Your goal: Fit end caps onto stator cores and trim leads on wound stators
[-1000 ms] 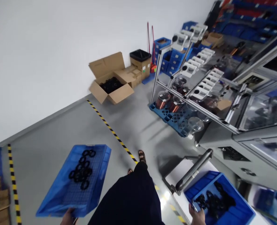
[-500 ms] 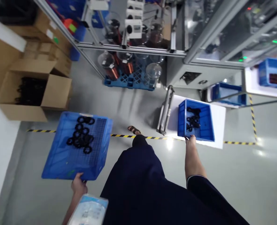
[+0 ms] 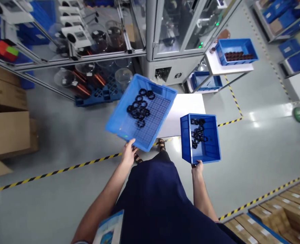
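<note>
The left hand (image 3: 129,151) grips a tray (image 3: 155,122) holding black rings (image 3: 140,109) by its edge; the right hand (image 3: 197,167) likewise grips a bin (image 3: 186,142) with black parts (image 3: 197,134) inside.

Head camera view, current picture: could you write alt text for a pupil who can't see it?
A person's left hand grips a wide, shallow blue plastic bin of black rings, while the right hand grips a smaller, deeper blue plastic bin of black parts. Both are held above a grey floor marked with yellow-and-black striped tape.
</note>
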`<state>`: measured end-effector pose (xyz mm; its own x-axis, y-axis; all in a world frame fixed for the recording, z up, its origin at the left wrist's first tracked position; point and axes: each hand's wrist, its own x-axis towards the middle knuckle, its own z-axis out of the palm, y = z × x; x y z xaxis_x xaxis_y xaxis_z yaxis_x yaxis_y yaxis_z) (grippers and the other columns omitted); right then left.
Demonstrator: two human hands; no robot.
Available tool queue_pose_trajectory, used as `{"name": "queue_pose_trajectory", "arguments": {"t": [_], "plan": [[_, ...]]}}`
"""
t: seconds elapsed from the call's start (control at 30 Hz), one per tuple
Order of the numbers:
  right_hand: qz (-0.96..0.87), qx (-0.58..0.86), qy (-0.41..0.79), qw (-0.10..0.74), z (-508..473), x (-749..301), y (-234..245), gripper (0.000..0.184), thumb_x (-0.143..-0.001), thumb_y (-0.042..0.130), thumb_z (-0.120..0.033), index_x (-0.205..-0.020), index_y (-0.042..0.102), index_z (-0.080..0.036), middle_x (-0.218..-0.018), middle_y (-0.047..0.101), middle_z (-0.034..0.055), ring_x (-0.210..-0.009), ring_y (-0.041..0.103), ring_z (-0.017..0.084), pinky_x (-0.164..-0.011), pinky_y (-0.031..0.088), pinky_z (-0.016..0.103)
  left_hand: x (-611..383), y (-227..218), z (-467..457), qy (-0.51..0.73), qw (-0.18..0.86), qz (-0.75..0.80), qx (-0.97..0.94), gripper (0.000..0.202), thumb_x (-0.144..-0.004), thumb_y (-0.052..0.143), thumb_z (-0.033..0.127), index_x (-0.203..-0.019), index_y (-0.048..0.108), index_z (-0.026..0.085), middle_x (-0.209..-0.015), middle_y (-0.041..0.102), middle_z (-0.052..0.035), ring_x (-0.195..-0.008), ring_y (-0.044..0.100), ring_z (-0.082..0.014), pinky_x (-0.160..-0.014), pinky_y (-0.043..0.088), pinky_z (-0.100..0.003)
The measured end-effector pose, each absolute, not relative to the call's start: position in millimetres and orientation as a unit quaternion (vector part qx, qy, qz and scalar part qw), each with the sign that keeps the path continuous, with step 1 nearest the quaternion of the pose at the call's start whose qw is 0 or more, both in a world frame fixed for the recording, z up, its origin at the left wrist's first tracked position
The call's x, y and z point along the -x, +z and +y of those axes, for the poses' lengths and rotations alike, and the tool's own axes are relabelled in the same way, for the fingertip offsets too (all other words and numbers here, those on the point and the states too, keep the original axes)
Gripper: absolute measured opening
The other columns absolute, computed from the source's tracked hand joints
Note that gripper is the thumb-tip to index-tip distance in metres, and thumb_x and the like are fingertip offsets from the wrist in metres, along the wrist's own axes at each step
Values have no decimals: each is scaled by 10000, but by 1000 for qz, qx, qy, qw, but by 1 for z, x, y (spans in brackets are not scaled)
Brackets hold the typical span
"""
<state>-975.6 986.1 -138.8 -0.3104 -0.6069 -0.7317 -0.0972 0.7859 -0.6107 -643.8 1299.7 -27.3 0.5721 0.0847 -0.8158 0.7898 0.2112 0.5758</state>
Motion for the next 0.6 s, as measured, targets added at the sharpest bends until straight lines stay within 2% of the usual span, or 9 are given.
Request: {"name": "queue_pose_trajectory", "arguments": {"t": [0.1,0.3,0.47,0.6], "plan": [[811,236,-231,484,953,1018,-131,464,-1169,839,-483,-1520,751,-193,-1484,782,126,-1243,811,273,-1047,750,482,650,-54,1195,-312,688,364,-545,216,-1139,869,298,-1285,807,153,-1283,831,-85,-1089,817,-216,-964,737,-393],[854,260,-204,402,914,1106,-92,410,-1177,830,-487,-1438,762,-179,-1327,801,92,-1067,806,216,-894,743,385,663,-111,1042,-323,655,394,-557,328,-1160,857,373,-1408,789,170,-1394,808,-111,-1166,816,-239,-999,751,-422],[871,277,-192,356,914,1158,-55,395,-1170,833,-511,-1410,769,-203,-1319,797,90,-1070,798,221,-877,738,380,681,-154,995,-353,618,422,-561,334,-1171,843,394,-1414,786,173,-1373,809,-110,-1127,815,-228,-964,751,-403],[850,342,-189,355,923,1174,-33,375,-1184,814,-532,-1304,773,-179,-1127,783,40,-870,745,159,-744,675,298,700,-172,991,-390,590,422,-567,377,-1173,837,422,-1451,775,174,-1398,802,-117,-1149,815,-239,-978,751,-420]]}}
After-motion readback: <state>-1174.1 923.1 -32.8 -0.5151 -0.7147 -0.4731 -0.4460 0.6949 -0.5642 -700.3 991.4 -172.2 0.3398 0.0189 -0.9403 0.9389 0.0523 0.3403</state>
